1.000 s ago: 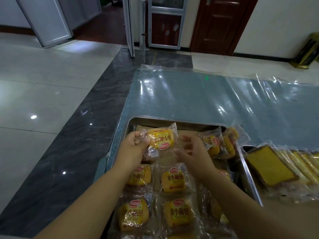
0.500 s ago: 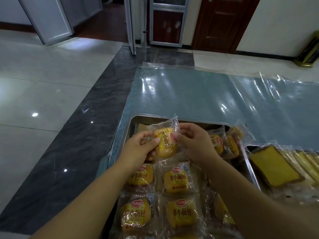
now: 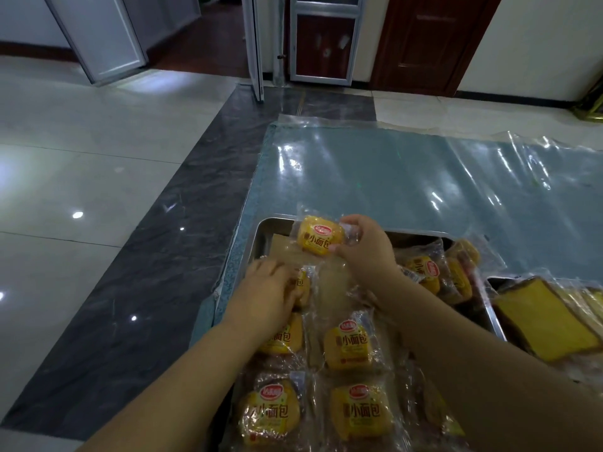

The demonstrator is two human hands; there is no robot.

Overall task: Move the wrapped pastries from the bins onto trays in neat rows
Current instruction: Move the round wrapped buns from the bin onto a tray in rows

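1. Your right hand [image 3: 362, 249] pinched a wrapped pastry [image 3: 321, 238] by its wrapper, above the far-left corner of the tray [image 3: 270, 230], near the left edge of the desk [image 3: 391, 177].
2. Your left hand [image 3: 267, 288] lay over another pastry [image 3: 303, 285] in the left column; I could not tell whether it gripped.
3. You seemed to be filling the far row. Next, it probably needed lowering flat, label up, square with the columns.
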